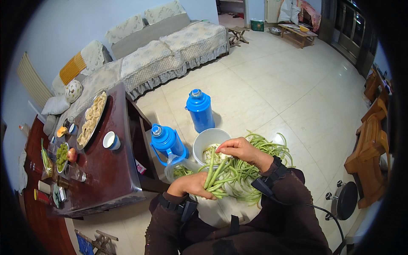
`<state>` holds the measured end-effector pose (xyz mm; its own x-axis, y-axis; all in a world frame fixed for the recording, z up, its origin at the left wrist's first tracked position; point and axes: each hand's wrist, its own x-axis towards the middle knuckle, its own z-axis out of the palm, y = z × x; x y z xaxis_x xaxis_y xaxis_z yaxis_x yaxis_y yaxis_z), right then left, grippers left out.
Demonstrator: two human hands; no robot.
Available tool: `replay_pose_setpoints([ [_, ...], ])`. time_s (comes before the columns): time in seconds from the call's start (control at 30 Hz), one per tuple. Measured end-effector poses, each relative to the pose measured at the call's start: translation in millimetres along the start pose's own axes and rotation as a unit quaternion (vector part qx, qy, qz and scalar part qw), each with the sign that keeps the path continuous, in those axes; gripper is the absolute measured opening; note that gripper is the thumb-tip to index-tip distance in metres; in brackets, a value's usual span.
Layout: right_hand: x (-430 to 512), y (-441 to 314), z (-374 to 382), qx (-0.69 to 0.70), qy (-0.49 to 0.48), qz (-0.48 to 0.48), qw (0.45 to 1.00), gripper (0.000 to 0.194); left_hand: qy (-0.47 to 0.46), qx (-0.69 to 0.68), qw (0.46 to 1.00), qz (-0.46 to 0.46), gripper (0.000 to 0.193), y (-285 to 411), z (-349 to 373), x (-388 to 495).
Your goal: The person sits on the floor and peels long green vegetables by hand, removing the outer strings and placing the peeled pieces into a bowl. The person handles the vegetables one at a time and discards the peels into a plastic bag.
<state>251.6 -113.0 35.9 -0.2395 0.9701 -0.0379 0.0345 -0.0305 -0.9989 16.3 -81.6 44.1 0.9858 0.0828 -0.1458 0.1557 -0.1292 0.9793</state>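
My left hand (194, 185) is closed around a bunch of long green beans (213, 175), their ends pointing up and away from me. My right hand (244, 151) is at the tips of these beans, thumb and fingers together over the white bucket (204, 135); whether a small piece is between them I cannot tell. Pale green bits lie at the bottom of the bucket. A large heap of long beans (271, 146) spreads below and beyond my right forearm. Near my left hand, a clear plastic bag (173, 164) has more green pieces beside it.
Two blue thermos flasks (200, 111) (167, 140) stand on the tiled floor behind the bucket. At left is a dark wooden table (116, 172) with a tray of dumplings (92, 121), cups and grapes. A round black stool (346, 200) is at right. A long sofa (153, 63) lines the wall.
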Motion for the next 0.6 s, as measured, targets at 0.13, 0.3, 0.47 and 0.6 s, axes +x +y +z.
replay_pose_setpoints([
  [0.13,-2,-3,4,-0.027,-0.076,0.029,0.996,0.024,-0.042,0.084,0.994,-0.047,0.023,-7,5,8],
  [0.3,-4,-7,16,-0.203,-0.103,0.039,0.973,0.024,-0.081,0.106,0.989,-0.067,0.019,-9,14,20],
  [0.47,-1,5,23,-0.252,-0.133,-0.037,0.958,0.025,-0.072,0.122,0.986,-0.083,0.02,-8,18,24],
  [0.6,0,9,12,-0.184,-0.006,0.003,0.983,0.021,-0.06,0.126,0.982,-0.128,0.023,0,12,22],
])
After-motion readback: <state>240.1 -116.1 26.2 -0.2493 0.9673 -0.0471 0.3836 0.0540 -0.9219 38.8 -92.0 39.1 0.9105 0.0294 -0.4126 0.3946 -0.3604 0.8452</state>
